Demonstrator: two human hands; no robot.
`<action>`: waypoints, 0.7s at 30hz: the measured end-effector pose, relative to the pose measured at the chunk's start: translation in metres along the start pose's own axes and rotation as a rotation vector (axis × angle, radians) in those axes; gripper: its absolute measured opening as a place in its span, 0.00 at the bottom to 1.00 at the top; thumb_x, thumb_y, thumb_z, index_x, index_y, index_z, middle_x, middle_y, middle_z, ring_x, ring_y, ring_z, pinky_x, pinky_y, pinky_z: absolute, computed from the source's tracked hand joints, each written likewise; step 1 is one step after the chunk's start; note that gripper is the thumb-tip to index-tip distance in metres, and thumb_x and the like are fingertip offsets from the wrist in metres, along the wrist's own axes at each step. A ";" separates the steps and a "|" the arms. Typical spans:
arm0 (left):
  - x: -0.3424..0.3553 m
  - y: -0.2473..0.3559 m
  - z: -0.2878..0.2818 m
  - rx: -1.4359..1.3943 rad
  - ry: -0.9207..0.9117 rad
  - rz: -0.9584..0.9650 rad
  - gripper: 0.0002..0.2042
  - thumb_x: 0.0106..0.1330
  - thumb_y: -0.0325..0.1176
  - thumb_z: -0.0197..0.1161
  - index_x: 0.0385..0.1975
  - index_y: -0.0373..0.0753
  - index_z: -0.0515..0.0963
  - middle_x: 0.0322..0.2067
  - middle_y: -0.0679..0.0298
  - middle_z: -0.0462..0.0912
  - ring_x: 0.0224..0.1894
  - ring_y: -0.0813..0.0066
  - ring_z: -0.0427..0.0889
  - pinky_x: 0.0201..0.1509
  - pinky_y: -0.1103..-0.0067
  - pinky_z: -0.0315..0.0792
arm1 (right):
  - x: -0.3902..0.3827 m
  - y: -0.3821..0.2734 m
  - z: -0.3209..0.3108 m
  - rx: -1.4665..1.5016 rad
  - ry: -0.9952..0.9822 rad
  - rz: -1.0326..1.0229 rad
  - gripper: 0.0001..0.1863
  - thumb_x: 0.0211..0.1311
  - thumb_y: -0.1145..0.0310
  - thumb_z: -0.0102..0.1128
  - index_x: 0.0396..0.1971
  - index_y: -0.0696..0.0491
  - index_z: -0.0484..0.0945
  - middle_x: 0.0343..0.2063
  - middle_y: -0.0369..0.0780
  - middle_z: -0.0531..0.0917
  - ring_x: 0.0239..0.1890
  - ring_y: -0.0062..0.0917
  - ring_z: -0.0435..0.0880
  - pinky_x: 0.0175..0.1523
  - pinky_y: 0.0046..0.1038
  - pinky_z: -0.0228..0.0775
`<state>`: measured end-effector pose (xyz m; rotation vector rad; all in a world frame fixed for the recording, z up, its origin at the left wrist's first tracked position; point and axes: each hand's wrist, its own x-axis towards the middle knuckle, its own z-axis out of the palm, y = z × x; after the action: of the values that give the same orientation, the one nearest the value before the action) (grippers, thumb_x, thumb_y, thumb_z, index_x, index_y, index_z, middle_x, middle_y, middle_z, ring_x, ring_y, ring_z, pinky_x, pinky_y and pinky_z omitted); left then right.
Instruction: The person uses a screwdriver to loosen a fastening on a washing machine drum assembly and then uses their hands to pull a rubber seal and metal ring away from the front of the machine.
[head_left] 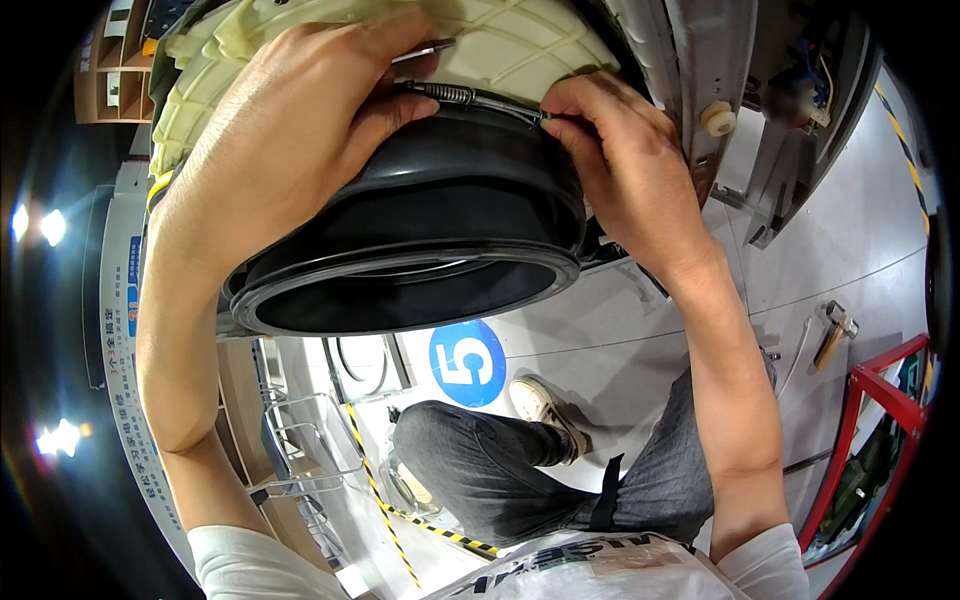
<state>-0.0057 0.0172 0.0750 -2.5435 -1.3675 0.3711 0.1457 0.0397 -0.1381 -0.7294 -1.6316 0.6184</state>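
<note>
A black rubber door gasket (pixel 400 185) bulges from a pale, ribbed plastic tub (pixel 510 40). Along the gasket's upper edge runs a wire clamp with a coil spring (pixel 452 94). My left hand (pixel 310 105) is closed at the spring's left end, thumb beside it. A slim metal tool (pixel 428 49) pokes out from its curled fingers; the rest of it is hidden. On the right, my right hand (pixel 630 150) pinches the wire clamp's end between thumb and fingertips, close against the gasket's rim.
A metal frame (pixel 700 80) stands right of the tub. On the tiled floor lies a hammer (pixel 835 335), with a red-framed cart (pixel 860 440) nearby. A wire rack (pixel 310 440) and yellow-black tape (pixel 380 500) are at lower left. My legs are below the gasket.
</note>
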 end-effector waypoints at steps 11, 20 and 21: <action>0.001 0.000 0.000 0.012 -0.007 -0.004 0.12 0.69 0.29 0.63 0.46 0.27 0.78 0.34 0.44 0.83 0.40 0.49 0.85 0.45 0.69 0.77 | -0.001 0.000 0.000 -0.003 -0.013 0.019 0.04 0.67 0.75 0.59 0.40 0.55 0.76 0.39 0.44 0.82 0.43 0.44 0.83 0.45 0.41 0.77; 0.001 -0.001 -0.002 0.032 -0.026 -0.018 0.12 0.70 0.28 0.62 0.47 0.26 0.77 0.33 0.44 0.83 0.40 0.51 0.86 0.46 0.70 0.77 | 0.000 0.001 0.003 -0.005 0.054 -0.021 0.06 0.62 0.81 0.62 0.38 0.59 0.77 0.33 0.43 0.81 0.36 0.38 0.82 0.42 0.32 0.74; 0.003 -0.001 -0.003 0.043 -0.035 -0.019 0.12 0.70 0.28 0.62 0.47 0.26 0.77 0.33 0.44 0.83 0.40 0.51 0.86 0.46 0.70 0.77 | 0.000 0.001 0.003 0.000 0.048 -0.014 0.06 0.62 0.81 0.62 0.38 0.59 0.77 0.33 0.43 0.81 0.36 0.38 0.82 0.42 0.32 0.74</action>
<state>-0.0043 0.0196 0.0779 -2.4989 -1.3796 0.4391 0.1430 0.0399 -0.1391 -0.7270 -1.5910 0.5865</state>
